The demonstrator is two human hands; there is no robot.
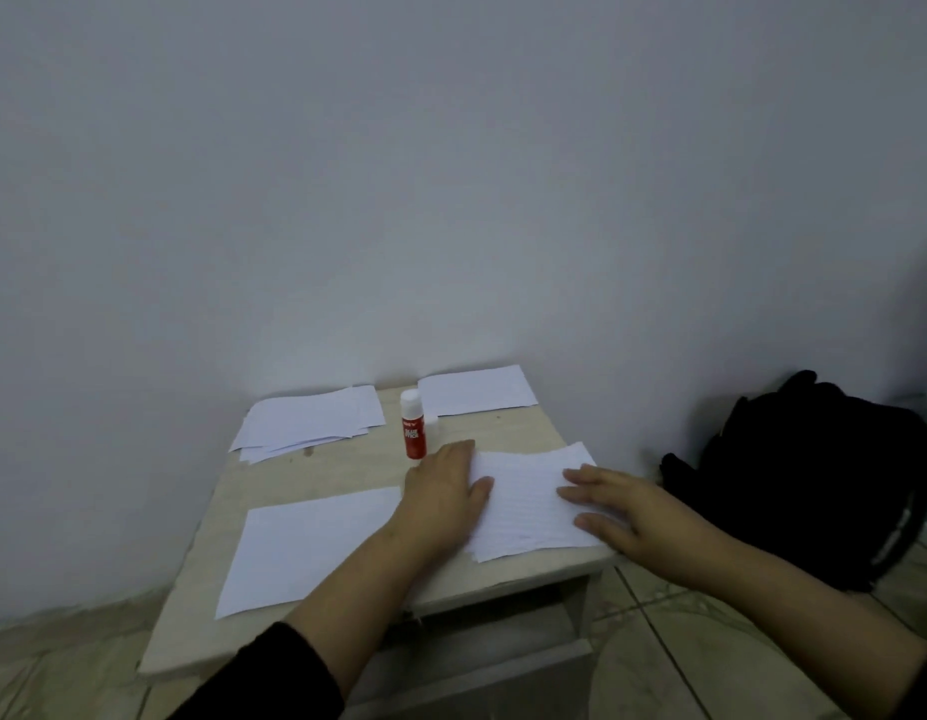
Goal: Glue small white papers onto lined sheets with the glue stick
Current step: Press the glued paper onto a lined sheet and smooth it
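Observation:
A stack of lined sheets (529,511) lies at the right front of the small wooden table (347,475). My left hand (446,491) rests flat on its left edge, and my right hand (622,506) rests flat on its right edge, fingers spread. Neither hand holds anything. The red glue stick (414,425) stands upright just behind my left hand, with its white cap (430,421) beside it. A pile of small white papers (311,423) sits at the back left. A plain white sheet (305,543) lies at the front left.
Another white sheet stack (474,391) lies at the table's back right against the wall. A black backpack (809,475) sits on the tiled floor right of the table. The table's front and right edges are close to my hands.

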